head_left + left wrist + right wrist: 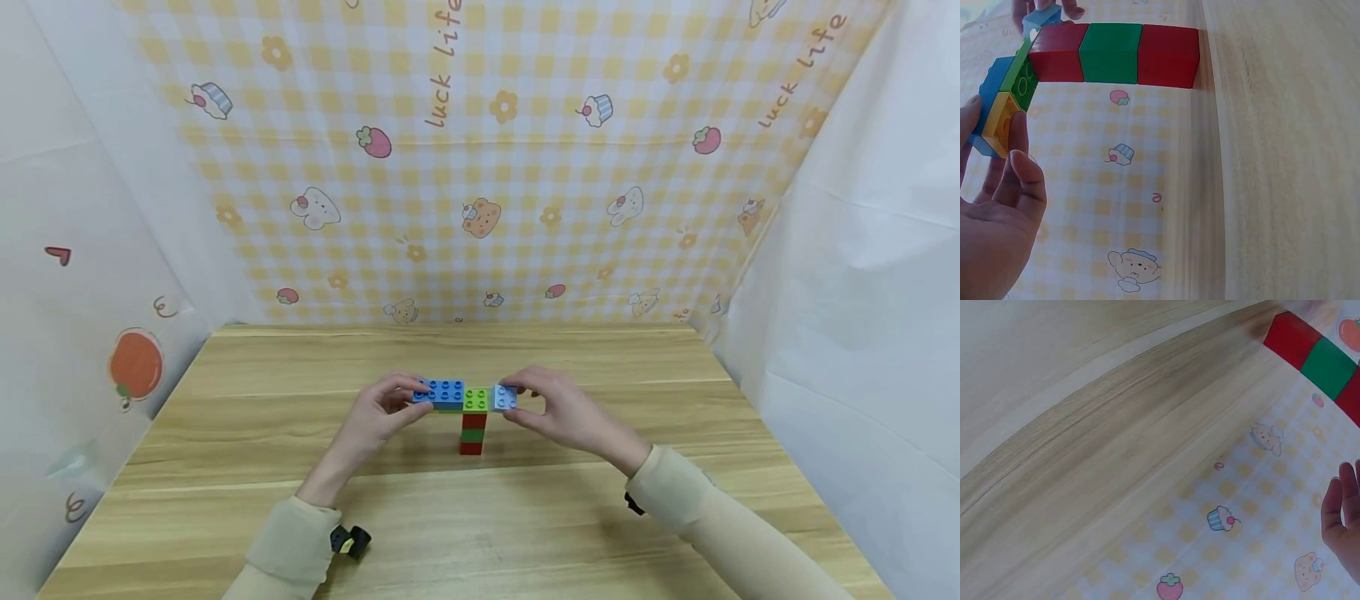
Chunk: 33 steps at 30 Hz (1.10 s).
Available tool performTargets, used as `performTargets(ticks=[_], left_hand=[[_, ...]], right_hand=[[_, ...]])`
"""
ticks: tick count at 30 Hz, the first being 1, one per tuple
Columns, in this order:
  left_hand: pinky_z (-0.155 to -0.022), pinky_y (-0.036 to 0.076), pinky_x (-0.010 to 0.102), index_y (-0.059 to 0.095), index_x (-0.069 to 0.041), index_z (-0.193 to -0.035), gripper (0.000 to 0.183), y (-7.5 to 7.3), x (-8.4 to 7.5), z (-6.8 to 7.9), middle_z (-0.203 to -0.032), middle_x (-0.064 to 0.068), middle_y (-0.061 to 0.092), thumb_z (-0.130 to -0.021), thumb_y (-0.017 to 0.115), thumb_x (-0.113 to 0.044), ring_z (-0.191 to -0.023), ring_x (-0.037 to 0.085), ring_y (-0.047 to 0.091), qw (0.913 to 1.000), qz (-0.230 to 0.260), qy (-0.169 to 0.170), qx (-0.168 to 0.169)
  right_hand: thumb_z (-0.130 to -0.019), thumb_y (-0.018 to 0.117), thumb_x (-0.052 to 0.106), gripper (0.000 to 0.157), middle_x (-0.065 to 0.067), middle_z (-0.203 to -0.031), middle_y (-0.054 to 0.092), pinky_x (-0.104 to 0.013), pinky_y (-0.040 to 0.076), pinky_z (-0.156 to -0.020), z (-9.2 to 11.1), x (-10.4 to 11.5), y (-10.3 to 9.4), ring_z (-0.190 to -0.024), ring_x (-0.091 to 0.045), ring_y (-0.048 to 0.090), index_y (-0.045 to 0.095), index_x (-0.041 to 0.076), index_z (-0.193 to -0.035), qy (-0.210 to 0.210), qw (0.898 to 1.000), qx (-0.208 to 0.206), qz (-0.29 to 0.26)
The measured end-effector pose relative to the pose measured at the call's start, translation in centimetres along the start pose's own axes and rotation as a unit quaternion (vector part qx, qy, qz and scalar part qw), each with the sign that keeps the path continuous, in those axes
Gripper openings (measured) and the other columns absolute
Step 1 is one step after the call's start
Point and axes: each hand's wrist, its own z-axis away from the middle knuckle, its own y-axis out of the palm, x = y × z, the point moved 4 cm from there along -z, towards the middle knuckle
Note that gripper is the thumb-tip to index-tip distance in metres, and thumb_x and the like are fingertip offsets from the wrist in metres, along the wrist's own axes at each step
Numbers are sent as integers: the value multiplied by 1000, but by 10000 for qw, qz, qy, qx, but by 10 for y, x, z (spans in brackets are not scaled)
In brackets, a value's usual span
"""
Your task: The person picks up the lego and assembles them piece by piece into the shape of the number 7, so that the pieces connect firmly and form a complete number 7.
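A column of red (473, 421), green (472, 435) and red (471, 449) toy building bricks stands upright on the table. A lime green brick (476, 401) tops it, reaching left under a blue brick (447, 393). In the left wrist view, a yellow brick (999, 122) sits below the blue one's outer end. My left hand (384, 410) pinches that outer end between thumb and fingers. On the column's other side, my right hand (562, 410) pinches a light blue brick (505, 398) against or close beside the lime green one; contact is unclear.
The wooden table (480, 533) spreads around the column. Behind it hangs a yellow checked cloth (525, 167), with white sheets (862, 250) at both sides. A black wrist device (351, 542) is on the left sleeve.
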Motion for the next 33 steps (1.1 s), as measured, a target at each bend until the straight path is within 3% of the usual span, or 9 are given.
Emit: performTargets(ticks=[5,12,19,27,33], left_hand=[[-75,51,26,67,-2,-109,20,-1,1,0,-125,16,55,-90,71,-6,-92,23,61,10000,-21,-14,-11],[-75,53,27,67,-4,-109,20,1,-2,0,-126,14,55,-89,72,-8,-94,25,61,10000,-3,15,18],[-75,52,27,67,-4,-109,20,1,0,1,-125,15,55,-90,71,-7,-93,23,60,10000,-25,34,-21],[-72,52,27,68,-6,-108,19,2,0,1,-118,10,58,-90,71,-8,-89,22,60,9999,-53,114,4],[-72,53,28,68,-7,-108,20,1,0,1,-117,9,58,-89,72,-7,-89,22,61,9997,-125,192,-9]], right_hand=[[-89,75,21,36,6,-108,64,-32,51,-76,-2,4,0,-93,-19,62,64,11,-122,15,9999,7,-154],[-89,75,20,36,6,-108,65,-34,52,-76,-5,5,-2,-92,-11,58,65,11,-121,356,9990,11,-268],[-89,75,24,35,5,-108,64,-31,51,-76,-14,8,4,-93,-24,61,65,12,-121,468,9981,32,-398],[-88,76,23,33,6,-107,63,-48,53,-78,-19,2,10,-94,-22,59,66,14,-118,863,9908,-22,-1039],[-88,75,25,35,4,-106,62,-42,53,-78,-22,4,13,-95,-24,60,67,14,-120,954,9863,-80,-1346]])
